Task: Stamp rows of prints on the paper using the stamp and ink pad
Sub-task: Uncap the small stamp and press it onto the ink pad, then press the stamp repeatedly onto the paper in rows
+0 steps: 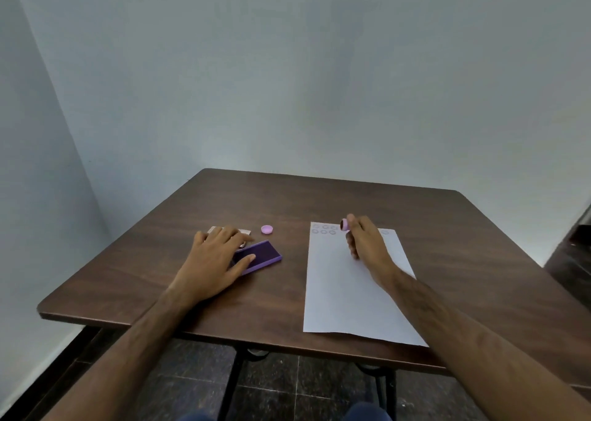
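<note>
Two faint rows started; right hand (pixel 364 241) pinches the stamp (pixel 344 225), left hand (pixel 214 257) flat steadying the ink pad (pixel 260 254); under-inking risks fainter prints.

Left hand (pixel 215 258) lies flat, fingers spread; right hand (pixel 364 241) curled in a closed grip.
</note>
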`<action>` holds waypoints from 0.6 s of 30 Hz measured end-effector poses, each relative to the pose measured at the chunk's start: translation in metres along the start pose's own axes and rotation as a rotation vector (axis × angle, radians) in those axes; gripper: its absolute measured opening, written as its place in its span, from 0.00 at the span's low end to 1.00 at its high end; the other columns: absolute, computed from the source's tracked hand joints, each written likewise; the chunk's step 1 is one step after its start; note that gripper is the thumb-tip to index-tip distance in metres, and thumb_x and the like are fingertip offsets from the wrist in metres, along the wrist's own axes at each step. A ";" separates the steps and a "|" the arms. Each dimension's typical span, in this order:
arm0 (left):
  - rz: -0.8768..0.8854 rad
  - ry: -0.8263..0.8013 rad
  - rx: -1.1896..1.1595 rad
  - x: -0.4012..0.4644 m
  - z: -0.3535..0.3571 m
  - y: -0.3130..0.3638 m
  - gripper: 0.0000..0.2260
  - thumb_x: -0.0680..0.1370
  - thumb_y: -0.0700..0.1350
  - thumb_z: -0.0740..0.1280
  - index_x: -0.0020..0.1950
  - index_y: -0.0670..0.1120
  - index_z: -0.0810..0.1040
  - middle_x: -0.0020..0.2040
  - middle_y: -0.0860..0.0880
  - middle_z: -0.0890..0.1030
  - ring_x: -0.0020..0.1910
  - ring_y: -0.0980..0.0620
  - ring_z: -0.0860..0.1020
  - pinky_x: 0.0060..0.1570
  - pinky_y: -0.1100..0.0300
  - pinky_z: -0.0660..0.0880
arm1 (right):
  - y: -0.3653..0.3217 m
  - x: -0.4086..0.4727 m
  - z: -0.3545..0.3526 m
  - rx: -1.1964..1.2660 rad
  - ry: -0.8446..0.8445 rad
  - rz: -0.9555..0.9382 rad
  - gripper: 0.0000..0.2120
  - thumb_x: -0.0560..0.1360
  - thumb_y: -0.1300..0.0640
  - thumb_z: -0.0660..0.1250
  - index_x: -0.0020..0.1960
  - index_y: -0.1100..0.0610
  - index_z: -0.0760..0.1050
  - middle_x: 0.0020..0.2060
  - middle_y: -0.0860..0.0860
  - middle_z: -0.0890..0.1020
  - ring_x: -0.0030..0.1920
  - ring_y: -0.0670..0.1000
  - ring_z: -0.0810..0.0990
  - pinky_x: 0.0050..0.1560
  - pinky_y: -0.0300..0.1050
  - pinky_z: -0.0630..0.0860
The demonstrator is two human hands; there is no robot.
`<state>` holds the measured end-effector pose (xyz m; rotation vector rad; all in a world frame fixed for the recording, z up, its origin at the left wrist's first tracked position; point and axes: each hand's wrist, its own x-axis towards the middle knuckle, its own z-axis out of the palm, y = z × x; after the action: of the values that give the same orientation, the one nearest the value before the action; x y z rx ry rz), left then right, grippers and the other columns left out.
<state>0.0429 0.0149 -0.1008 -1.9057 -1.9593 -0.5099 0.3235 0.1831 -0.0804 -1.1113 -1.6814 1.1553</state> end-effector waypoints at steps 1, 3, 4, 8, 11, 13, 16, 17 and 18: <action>0.026 0.006 -0.012 0.002 0.000 0.005 0.19 0.79 0.62 0.54 0.63 0.55 0.75 0.59 0.54 0.76 0.58 0.51 0.75 0.54 0.53 0.66 | 0.003 -0.002 -0.003 -0.007 -0.029 -0.015 0.15 0.83 0.45 0.57 0.46 0.54 0.74 0.34 0.51 0.76 0.34 0.48 0.72 0.36 0.43 0.70; 0.082 0.015 -0.069 0.008 -0.002 0.020 0.16 0.79 0.58 0.56 0.62 0.56 0.75 0.58 0.54 0.76 0.59 0.51 0.75 0.54 0.52 0.67 | 0.006 -0.007 -0.009 -0.007 -0.103 -0.050 0.16 0.83 0.45 0.57 0.46 0.55 0.75 0.34 0.52 0.75 0.35 0.50 0.72 0.36 0.45 0.70; 0.111 0.007 -0.099 0.012 -0.002 0.029 0.15 0.79 0.57 0.57 0.62 0.56 0.75 0.59 0.54 0.76 0.60 0.52 0.74 0.54 0.52 0.68 | 0.006 -0.009 -0.014 0.003 -0.149 -0.058 0.16 0.83 0.45 0.58 0.46 0.56 0.74 0.34 0.52 0.75 0.34 0.51 0.71 0.35 0.45 0.70; 0.222 -0.080 -0.108 0.033 0.000 0.062 0.14 0.80 0.56 0.58 0.64 0.58 0.74 0.61 0.56 0.75 0.64 0.53 0.72 0.60 0.50 0.68 | 0.007 -0.015 -0.045 0.135 -0.466 -0.022 0.14 0.83 0.48 0.59 0.45 0.58 0.70 0.32 0.52 0.72 0.30 0.50 0.68 0.31 0.45 0.65; 0.310 -0.120 -0.135 0.047 0.004 0.085 0.14 0.81 0.54 0.58 0.66 0.59 0.72 0.65 0.57 0.74 0.66 0.55 0.71 0.65 0.51 0.63 | 0.006 -0.021 -0.076 0.213 -0.720 0.079 0.13 0.82 0.52 0.57 0.42 0.58 0.68 0.33 0.54 0.67 0.31 0.51 0.63 0.31 0.45 0.60; 0.378 -0.184 -0.170 0.056 0.009 0.101 0.15 0.82 0.54 0.57 0.68 0.59 0.71 0.70 0.58 0.72 0.70 0.57 0.68 0.67 0.52 0.59 | 0.006 -0.024 -0.091 0.247 -0.797 0.159 0.12 0.81 0.52 0.57 0.43 0.58 0.66 0.34 0.53 0.65 0.32 0.50 0.61 0.31 0.44 0.58; 0.471 -0.286 -0.182 0.065 0.020 0.118 0.18 0.83 0.55 0.56 0.72 0.58 0.69 0.76 0.58 0.67 0.74 0.59 0.63 0.70 0.51 0.57 | 0.008 -0.026 -0.102 0.287 -0.815 0.218 0.10 0.81 0.53 0.57 0.44 0.57 0.65 0.34 0.53 0.62 0.33 0.50 0.58 0.32 0.44 0.56; 0.484 -0.305 -0.196 0.066 0.024 0.121 0.18 0.83 0.55 0.55 0.73 0.57 0.69 0.76 0.58 0.67 0.74 0.58 0.63 0.70 0.52 0.57 | 0.009 -0.027 -0.103 0.301 -0.811 0.222 0.10 0.81 0.53 0.57 0.44 0.57 0.65 0.34 0.53 0.62 0.33 0.50 0.58 0.32 0.43 0.56; 0.488 -0.309 -0.218 0.066 0.027 0.123 0.18 0.83 0.55 0.55 0.73 0.57 0.69 0.76 0.58 0.68 0.75 0.58 0.63 0.70 0.52 0.57 | 0.010 -0.027 -0.103 0.311 -0.806 0.224 0.10 0.81 0.53 0.57 0.44 0.57 0.66 0.34 0.53 0.62 0.32 0.49 0.59 0.32 0.43 0.56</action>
<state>0.1638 0.0885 -0.0914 -2.6272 -1.5546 -0.3091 0.4293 0.1856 -0.0655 -0.6738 -1.8678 2.1237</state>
